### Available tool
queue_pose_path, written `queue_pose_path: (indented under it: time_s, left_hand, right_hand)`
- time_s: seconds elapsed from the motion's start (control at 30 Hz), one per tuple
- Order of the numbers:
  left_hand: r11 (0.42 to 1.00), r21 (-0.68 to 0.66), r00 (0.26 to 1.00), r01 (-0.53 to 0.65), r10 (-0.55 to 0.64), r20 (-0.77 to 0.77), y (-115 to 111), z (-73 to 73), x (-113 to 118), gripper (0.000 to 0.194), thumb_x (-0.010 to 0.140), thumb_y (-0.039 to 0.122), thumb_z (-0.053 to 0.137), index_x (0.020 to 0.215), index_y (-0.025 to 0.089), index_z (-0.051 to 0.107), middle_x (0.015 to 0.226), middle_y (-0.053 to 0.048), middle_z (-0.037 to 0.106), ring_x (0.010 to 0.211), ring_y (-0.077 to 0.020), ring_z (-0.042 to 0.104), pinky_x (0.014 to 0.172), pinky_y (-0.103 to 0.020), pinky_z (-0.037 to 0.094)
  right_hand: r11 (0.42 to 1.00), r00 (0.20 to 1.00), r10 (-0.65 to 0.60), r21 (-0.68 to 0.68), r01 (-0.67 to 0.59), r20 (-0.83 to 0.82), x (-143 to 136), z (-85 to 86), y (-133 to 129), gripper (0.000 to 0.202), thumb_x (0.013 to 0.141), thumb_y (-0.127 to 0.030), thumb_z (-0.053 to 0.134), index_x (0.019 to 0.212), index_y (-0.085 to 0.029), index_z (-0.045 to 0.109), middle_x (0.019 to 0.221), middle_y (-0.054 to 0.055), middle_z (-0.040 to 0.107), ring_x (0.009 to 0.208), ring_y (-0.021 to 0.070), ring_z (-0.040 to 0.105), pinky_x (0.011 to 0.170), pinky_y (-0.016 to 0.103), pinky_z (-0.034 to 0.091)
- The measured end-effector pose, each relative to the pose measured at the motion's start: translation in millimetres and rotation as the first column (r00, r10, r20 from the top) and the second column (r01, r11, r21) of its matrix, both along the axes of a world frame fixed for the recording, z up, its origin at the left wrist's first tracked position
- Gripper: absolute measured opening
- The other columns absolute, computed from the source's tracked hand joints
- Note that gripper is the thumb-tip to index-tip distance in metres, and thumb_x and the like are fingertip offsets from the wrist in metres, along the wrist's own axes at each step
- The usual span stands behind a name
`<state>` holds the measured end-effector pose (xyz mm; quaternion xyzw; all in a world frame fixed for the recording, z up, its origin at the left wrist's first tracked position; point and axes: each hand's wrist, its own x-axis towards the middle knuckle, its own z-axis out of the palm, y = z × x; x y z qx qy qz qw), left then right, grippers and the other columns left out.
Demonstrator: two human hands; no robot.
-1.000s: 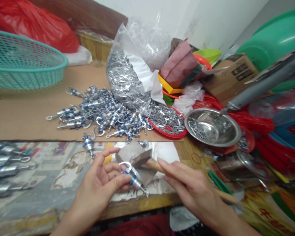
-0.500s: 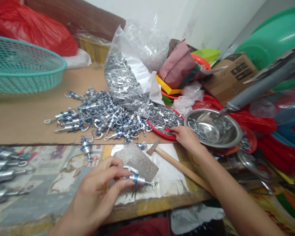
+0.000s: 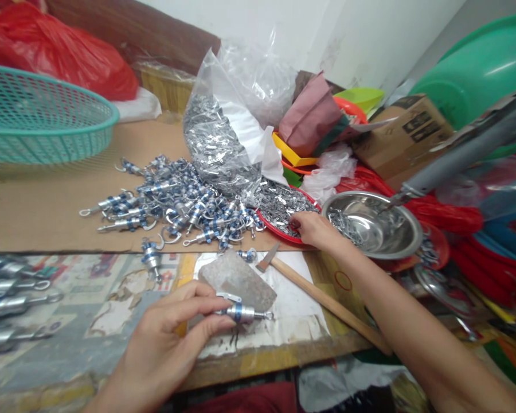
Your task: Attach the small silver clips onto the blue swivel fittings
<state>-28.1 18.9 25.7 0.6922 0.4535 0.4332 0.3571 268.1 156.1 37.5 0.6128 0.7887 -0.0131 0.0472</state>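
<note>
My left hand (image 3: 176, 332) is closed, thumb and fingers pinching a silver cylindrical fitting with blue bands (image 3: 239, 312). An eye on a thin shaft points right, and a pale lever lies along its upper side. Just behind it is a flat grey stone slab (image 3: 238, 280) on white paper. My right hand (image 3: 312, 228) reaches into a red dish (image 3: 279, 232) of small flat metal pieces (image 3: 286, 203). Its fingers are bent together among them; what they grip, if anything, is hidden. Beneath that forearm lies a hammer (image 3: 313, 289) with a wooden handle.
A heap of similar fittings (image 3: 189, 201) covers part of the cardboard (image 3: 47, 212). Behind it leans a clear bag (image 3: 217, 143) of metal pieces. A steel bowl (image 3: 380, 249) stands right of the dish, under a grey pole (image 3: 460, 152). A turquoise basket (image 3: 47, 137) sits far left.
My right hand has shifted slightly left and farther into the dish of metal pieces. My left hand stays almost in place with the fitting.
</note>
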Motion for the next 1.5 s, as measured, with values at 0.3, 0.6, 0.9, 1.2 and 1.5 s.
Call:
queue_pose_path:
  time_s: [0.3,0.6,0.9,1.2,1.5]
  left_hand:
    - [0.999,-0.029,0.997,-0.029,0.03,0.067,-2.0,2.7,-0.5,0.017,0.069,0.016,0.068,0.078,0.028,0.077,0.071,-0.002,0.074,0.067,-0.0184,0.068,0.061,-0.023,0.052]
    - [0.987,-0.058,0.977,-0.152,0.159,0.141,-2.1,-5.9,5.1,0.027,0.063,0.021,0.075,0.088,0.031,0.075,0.061,0.004,0.069,0.056,-0.0151,0.062,0.06,-0.023,0.05]
    - [0.995,0.006,0.981,-0.099,0.097,0.166,-0.1,1.2,4.8,0.03,0.064,0.014,0.073,0.084,0.035,0.077,0.065,0.002,0.075,0.061,-0.0172,0.067,0.058,-0.022,0.052]
    - [0.996,-0.036,0.982,-0.083,0.088,0.169,-2.5,3.1,6.5,0.026,0.068,0.014,0.068,0.077,0.036,0.077,0.065,0.002,0.073,0.062,-0.0149,0.065,0.057,-0.02,0.05]
    - [0.975,-0.197,0.981,-0.101,0.131,0.141,0.6,12.1,-0.7,0.009,0.068,0.025,0.069,0.062,0.031,0.074,0.066,0.002,0.072,0.065,-0.0159,0.065,0.064,-0.02,0.05]
  right_hand:
    - [0.984,0.914,-0.025,0.151,0.093,-0.406,-8.2,11.2,-2.7,0.017,0.082,-0.017,0.056,0.092,-0.011,0.069,0.092,0.01,0.069,0.091,0.0216,0.063,0.084,0.036,0.049]
    - [0.959,0.357,0.255,0.189,-0.21,-0.898,-107.4,14.7,-117.6,0.016,0.081,-0.014,0.057,0.088,-0.015,0.071,0.08,0.006,0.071,0.073,0.0142,0.066,0.067,0.026,0.053]
    - [0.95,0.239,0.282,0.236,-0.204,-0.929,-118.0,5.4,-132.3,0.018,0.081,-0.01,0.057,0.088,-0.017,0.072,0.079,0.008,0.071,0.075,0.0165,0.066,0.07,0.029,0.054]
    - [0.963,0.228,0.251,0.218,-0.157,-0.941,-124.7,6.2,-139.6,0.018,0.083,-0.011,0.055,0.086,-0.018,0.071,0.079,0.007,0.07,0.075,0.016,0.065,0.069,0.028,0.054]
    - [0.658,0.49,0.739,0.652,-0.377,-0.463,-107.8,-1.7,-143.8,0.02,0.084,-0.008,0.052,0.101,-0.015,0.062,0.092,0.009,0.069,0.085,0.0169,0.064,0.075,0.028,0.054]
